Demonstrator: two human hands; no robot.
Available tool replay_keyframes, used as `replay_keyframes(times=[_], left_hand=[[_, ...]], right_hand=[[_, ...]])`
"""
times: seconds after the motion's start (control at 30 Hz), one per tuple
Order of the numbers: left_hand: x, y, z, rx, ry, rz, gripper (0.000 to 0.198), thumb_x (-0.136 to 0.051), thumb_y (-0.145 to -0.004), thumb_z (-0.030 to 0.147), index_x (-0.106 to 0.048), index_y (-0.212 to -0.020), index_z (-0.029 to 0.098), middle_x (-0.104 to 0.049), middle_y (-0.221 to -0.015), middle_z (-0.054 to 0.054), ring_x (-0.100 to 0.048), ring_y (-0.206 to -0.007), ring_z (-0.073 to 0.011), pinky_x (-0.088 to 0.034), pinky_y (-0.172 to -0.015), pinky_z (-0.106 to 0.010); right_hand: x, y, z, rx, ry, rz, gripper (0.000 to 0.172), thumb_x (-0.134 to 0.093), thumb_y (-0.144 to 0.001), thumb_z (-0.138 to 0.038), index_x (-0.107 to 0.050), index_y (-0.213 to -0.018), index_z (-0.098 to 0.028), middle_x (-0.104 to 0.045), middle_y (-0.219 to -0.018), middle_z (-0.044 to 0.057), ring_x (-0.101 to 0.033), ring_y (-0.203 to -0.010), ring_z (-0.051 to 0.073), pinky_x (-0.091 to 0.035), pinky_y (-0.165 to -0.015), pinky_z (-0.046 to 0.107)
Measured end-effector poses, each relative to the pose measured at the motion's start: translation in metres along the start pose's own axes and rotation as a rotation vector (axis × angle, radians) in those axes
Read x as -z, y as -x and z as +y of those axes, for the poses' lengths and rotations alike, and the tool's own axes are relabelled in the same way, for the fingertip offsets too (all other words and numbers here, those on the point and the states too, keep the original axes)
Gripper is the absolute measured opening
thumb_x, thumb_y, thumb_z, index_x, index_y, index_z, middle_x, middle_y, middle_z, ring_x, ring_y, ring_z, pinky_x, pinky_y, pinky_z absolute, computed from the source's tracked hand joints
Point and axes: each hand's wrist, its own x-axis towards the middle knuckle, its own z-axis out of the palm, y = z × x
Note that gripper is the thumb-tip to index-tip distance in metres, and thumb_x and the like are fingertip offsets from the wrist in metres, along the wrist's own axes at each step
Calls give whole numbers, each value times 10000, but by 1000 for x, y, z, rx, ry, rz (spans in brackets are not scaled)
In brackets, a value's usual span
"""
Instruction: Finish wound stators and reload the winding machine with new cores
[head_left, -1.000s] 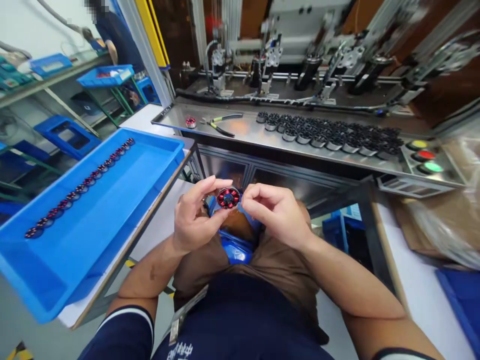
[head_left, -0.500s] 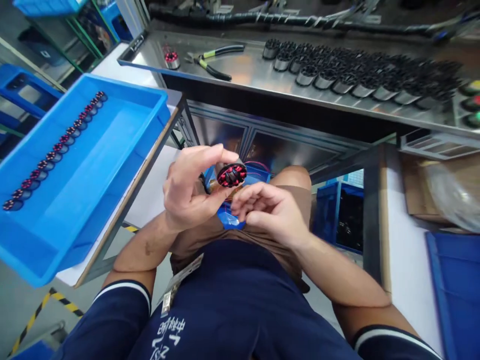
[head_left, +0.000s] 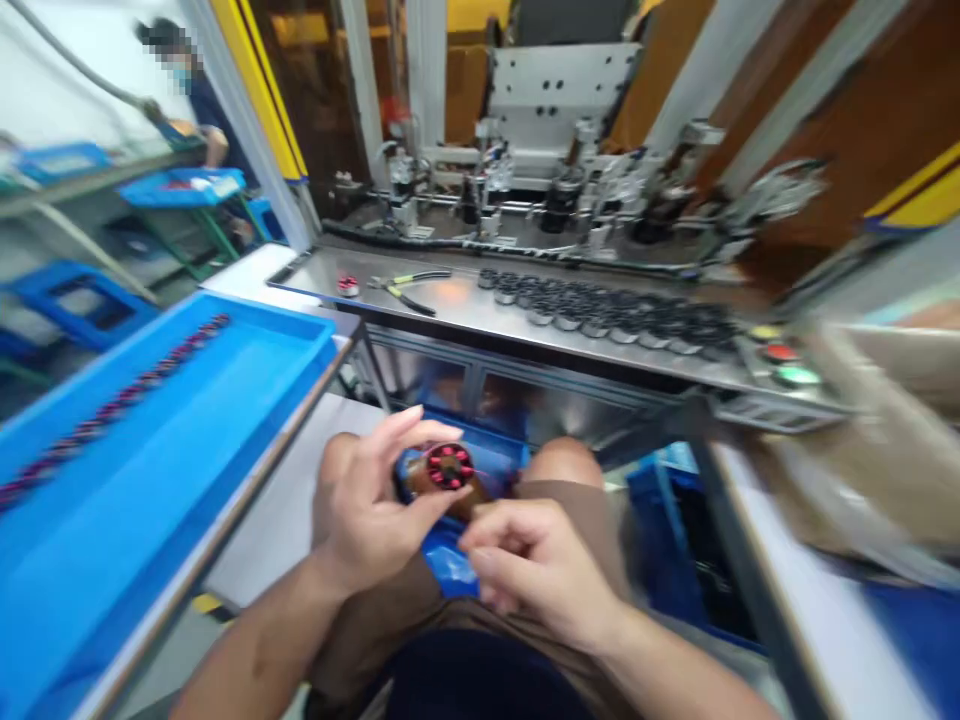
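Between the thumb and fingers of my left hand (head_left: 371, 510) is a round motor stator (head_left: 450, 467) wound with red wire. Its wound face, red and black, points up toward me. Just right of and below it, my right hand (head_left: 544, 560) is closed with curled fingers, apart from the stator body. Whatever those fingers pinch, if anything, is too small and blurred to make out. Under both hands, between my knees, lies a blue bin (head_left: 499, 452), partly hidden.
To the left, a blue tray (head_left: 187, 440) holds a row of red-wound stators (head_left: 142, 385). On the metal ledge ahead are one red-and-silver stator (head_left: 347, 286), cutting pliers (head_left: 405, 290), many black stators (head_left: 600, 310) and push buttons (head_left: 787, 360). Machine fixtures (head_left: 555, 190) stand behind. A co-worker (head_left: 202, 100) is far left.
My view has tipped upward, bringing the machine and a co-worker into sight. The stator in my left hand has turned its wound face more toward me. The right fingers have curled in tighter.
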Motion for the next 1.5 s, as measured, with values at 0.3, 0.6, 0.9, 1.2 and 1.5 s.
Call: replay_keyframes(times=[0.3, 0.6, 0.9, 1.2, 1.5], left_hand=[[3, 0, 5, 87, 222, -246, 705, -649, -905, 71, -380, -1497, 342, -678, -1332, -95, -713, -1066, -134, -584, -924, -224], [-6, 0, -3, 169, 344, -79, 664, -863, -756, 268, -512, -1318, 300, -714, -1064, -35, -724, -838, -115, -600, -752, -192], [6, 2, 6, 186, 308, -131, 546, -839, -755, 119, -610, -1234, 248, -760, -1164, -69, -735, -1086, -182, -619, -922, -251], [0, 8, 15, 205, 301, -201, 490, -799, -755, 32, -709, -1183, 254, -747, -1206, -52, -727, -1110, -187, -616, -954, -266], [-2, 12, -1, 441, 637, -150, 473, -886, -710, 228, -740, -1157, 270, -768, -1085, -38, -758, -905, -164, -617, -874, -264]], right_hand=[[18, -15, -31, 220, 212, 17, 426, -788, -772, -576, -671, -726, -169, -629, -576, 10, -535, -478, 108, -438, -497, 251], [13, -10, -26, 199, 210, -91, 456, -794, -769, -550, -592, -594, -180, -520, -499, -30, -427, -467, 89, -337, -476, 242], [43, 4, -47, 347, 608, 96, 410, -882, -662, -556, -720, -817, -212, -639, -685, 14, -550, -602, 134, -465, -576, 278], [3, -4, -35, 483, 466, 118, 385, -790, -794, -551, -632, -703, -213, -614, -710, 15, -559, -676, 150, -474, -641, 308], [17, -7, -5, 498, 337, 191, 375, -748, -862, -482, -597, -680, -192, -584, -607, -11, -547, -588, 121, -473, -582, 266]])
